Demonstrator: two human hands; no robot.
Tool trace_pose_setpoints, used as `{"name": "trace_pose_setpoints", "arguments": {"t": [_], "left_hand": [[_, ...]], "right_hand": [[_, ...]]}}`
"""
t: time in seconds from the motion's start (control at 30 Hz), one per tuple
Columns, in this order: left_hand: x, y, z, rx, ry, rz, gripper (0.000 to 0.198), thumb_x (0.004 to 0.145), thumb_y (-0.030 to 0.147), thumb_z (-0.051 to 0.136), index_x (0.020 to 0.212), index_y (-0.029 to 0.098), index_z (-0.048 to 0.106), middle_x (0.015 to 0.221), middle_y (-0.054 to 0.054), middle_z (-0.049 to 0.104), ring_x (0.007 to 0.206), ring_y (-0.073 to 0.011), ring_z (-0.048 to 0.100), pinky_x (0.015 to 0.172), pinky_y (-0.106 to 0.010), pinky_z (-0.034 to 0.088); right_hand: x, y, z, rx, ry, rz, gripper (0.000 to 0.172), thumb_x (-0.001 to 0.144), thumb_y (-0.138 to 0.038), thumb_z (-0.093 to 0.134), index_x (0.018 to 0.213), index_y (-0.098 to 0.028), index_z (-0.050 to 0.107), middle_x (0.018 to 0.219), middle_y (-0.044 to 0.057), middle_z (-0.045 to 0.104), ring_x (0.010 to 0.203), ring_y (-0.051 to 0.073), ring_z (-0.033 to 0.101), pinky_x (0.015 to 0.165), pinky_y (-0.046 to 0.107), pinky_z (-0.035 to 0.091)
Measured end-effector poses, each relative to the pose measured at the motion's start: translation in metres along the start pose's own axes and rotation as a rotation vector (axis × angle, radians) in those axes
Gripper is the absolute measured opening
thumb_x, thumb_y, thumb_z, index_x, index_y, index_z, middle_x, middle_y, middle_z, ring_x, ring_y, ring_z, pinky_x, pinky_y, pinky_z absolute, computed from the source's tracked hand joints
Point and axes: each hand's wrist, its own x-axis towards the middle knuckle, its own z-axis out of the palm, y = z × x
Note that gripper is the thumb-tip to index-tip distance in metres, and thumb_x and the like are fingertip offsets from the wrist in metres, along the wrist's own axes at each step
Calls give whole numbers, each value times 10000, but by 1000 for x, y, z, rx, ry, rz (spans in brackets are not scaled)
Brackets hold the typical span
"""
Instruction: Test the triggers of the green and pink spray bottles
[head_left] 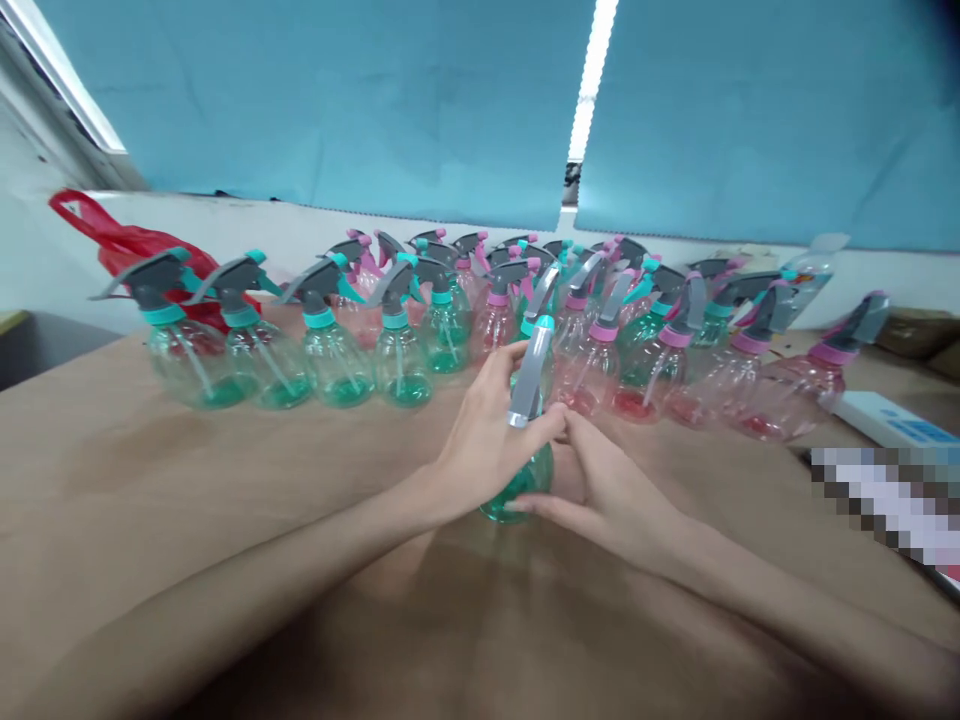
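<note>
A green spray bottle (517, 493) with a grey trigger head and teal nozzle stands on the table in front of me, tilted slightly if at all. My left hand (484, 430) is closed around its neck, just under the trigger head. Lower down, my right hand (607, 480) grips the bottle's body from the right, thumb across the front near the base. The fingers behind the bottle are hidden. Just beyond stand more spray bottles, among them a green one (405, 375) to the left and a pink one (589, 380) to the right.
Several green and pink spray bottles form rows across the back of the wooden table (187, 490). A red plastic bag (142, 245) lies behind the left ones. To the right are a white and blue box (892, 420) and a blurred-out flat item (885, 505).
</note>
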Motion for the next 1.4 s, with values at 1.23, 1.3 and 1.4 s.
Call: {"name": "trace_pose_setpoints", "arguments": {"t": [1.23,1.3,1.4], "left_hand": [[-66,-82,-82,316,-26,-109,98,883,165,487,961,201,533,928,-24,607,732,-149,622,637,-283,515],[-66,-81,-83,312,-27,-109,103,874,150,487,952,201,532,929,-22,609,736,-147,623,638,-279,512],[-65,-81,-82,307,-31,-110,96,881,156,479,951,195,532,933,-26,613,724,-146,618,634,-277,505]], "right_hand": [[146,-15,32,-106,-5,284,724,746,-290,657,1354,-88,320,1014,163,681,892,329,671,761,431,512],[147,-13,33,-98,3,274,710,747,-280,658,1346,-90,327,1031,172,680,913,338,669,778,440,510],[150,-10,35,-86,20,264,687,757,-278,649,1344,-109,335,1035,163,686,926,345,673,800,459,509]]}}
